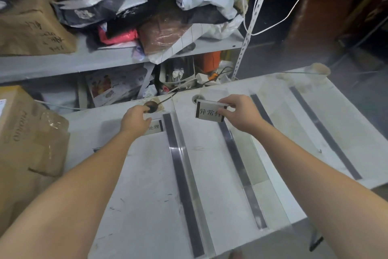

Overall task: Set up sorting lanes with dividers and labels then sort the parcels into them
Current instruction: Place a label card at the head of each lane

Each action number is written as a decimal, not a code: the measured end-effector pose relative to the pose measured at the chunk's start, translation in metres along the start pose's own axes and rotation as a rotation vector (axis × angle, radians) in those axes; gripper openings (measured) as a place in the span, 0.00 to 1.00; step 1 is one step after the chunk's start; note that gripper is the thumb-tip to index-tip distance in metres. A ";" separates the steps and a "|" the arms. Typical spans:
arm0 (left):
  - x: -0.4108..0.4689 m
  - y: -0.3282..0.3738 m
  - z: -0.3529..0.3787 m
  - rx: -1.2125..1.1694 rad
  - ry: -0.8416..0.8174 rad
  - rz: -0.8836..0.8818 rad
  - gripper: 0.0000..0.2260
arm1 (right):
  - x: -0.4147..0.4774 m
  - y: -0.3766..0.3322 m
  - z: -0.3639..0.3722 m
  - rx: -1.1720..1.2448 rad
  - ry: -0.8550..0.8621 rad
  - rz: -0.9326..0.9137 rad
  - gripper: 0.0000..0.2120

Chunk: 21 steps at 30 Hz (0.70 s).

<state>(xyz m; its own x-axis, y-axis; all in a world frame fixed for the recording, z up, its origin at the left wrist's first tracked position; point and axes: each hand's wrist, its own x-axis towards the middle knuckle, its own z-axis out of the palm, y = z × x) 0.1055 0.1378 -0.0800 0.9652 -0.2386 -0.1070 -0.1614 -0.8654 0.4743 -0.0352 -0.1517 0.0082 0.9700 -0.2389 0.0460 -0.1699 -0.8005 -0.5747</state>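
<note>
The white desk (147,185) carried four long dividers, each with its long axis running from the far edge to the near edge. The first divider (182,174) lay left of the middle and the second divider (241,172) just right of it. The third divider (260,107) was mostly hidden behind the right forearm, and the fourth divider (324,132) lay towards the right edge.

The left hand (135,119) reached to the far end of the lane left of the first divider. Its fingers (144,109) were curled over the top of the first label (155,128) with the thumb against the face. This label sat on the desk just beside the far end of the first divider, with its long axis running across the desk and its print facing the near edge.

The right hand (238,111) pinched the second label (206,112) by its right end, thumb on the front and fingers over the top. That card was near the far edge, between the first and second dividers. Its long axis also ran across the desk, tilted slightly, with the black characters facing the near edge. I could not tell whether it touched the surface.

Behind the desk a grey shelf (63,63) held heaped parcels (159,34). A cardboard box (25,132) stood by the left edge.
</note>
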 end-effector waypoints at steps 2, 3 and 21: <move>-0.005 0.027 -0.014 0.015 0.085 -0.014 0.14 | -0.002 0.008 -0.014 0.003 -0.004 -0.011 0.11; -0.007 0.042 -0.021 0.019 0.122 -0.012 0.11 | -0.003 0.014 -0.022 0.004 -0.011 -0.020 0.12; -0.093 0.320 0.020 0.282 0.113 0.081 0.11 | -0.060 0.206 -0.230 0.037 0.004 -0.075 0.09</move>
<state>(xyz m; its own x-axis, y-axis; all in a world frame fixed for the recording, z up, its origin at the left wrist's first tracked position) -0.0400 -0.1261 0.0641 0.9612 -0.2747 0.0267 -0.2738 -0.9375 0.2148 -0.1688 -0.4287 0.0749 0.9791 -0.1810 0.0933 -0.0900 -0.7958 -0.5989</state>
